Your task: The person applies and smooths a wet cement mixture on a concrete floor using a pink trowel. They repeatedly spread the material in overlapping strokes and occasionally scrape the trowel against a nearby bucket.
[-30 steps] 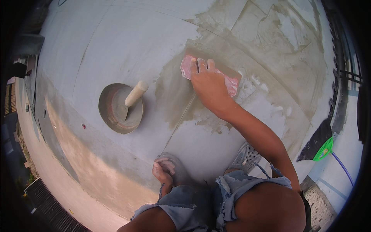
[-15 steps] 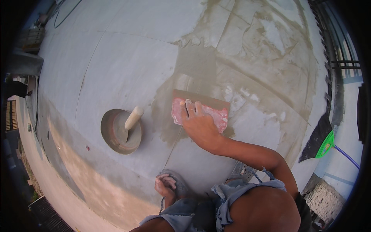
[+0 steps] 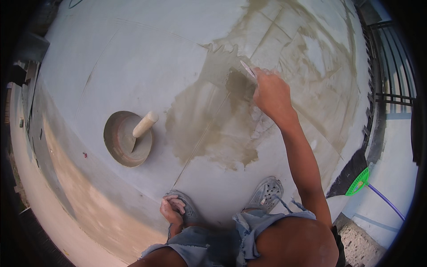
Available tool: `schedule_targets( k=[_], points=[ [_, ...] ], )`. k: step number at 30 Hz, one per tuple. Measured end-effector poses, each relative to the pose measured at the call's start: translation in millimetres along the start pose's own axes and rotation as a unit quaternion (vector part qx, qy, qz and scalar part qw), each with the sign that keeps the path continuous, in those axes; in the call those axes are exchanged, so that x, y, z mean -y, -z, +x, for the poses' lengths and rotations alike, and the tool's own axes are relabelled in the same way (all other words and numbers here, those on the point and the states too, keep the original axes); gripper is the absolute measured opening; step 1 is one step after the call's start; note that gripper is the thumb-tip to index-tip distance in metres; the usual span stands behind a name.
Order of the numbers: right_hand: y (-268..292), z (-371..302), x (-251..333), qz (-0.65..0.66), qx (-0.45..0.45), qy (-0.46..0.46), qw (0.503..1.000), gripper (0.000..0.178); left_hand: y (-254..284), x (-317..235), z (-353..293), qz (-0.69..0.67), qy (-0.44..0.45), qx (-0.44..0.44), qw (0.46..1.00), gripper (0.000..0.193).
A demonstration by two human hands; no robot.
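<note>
The scraper (image 3: 247,69) is clamped in the right hand (image 3: 273,93), with its thin end pointed up and left. Dark wet paste (image 3: 236,83) is spread on the floor (image 3: 133,62) just left of that nearer hand, while the left hand (image 3: 171,210) is kept loosely curled, with nothing in it, by the left shoe (image 3: 189,207).

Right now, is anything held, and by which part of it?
The right hand holds a thin spreader, seen edge-on; the gripped part is hidden. The left hand appears empty.
</note>
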State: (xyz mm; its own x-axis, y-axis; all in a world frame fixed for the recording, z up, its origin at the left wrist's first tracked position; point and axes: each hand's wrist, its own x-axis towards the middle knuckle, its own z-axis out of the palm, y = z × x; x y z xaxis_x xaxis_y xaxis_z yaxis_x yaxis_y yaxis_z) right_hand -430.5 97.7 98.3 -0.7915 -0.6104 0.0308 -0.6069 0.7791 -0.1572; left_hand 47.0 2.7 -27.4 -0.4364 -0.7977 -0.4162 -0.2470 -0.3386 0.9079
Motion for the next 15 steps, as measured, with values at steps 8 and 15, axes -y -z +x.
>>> schedule_targets(
  k=[8,15],
  points=[
    [-9,95,-31,-0.023,0.041,0.002,0.999,0.03,-7,-6,0,0.009,0.009,0.004,1.0,0.065],
    [-11,87,-1,-0.045,0.069,0.041,0.996,0.02,-4,-9,-5,0.013,0.014,-0.018,1.0,0.064]
  ],
)
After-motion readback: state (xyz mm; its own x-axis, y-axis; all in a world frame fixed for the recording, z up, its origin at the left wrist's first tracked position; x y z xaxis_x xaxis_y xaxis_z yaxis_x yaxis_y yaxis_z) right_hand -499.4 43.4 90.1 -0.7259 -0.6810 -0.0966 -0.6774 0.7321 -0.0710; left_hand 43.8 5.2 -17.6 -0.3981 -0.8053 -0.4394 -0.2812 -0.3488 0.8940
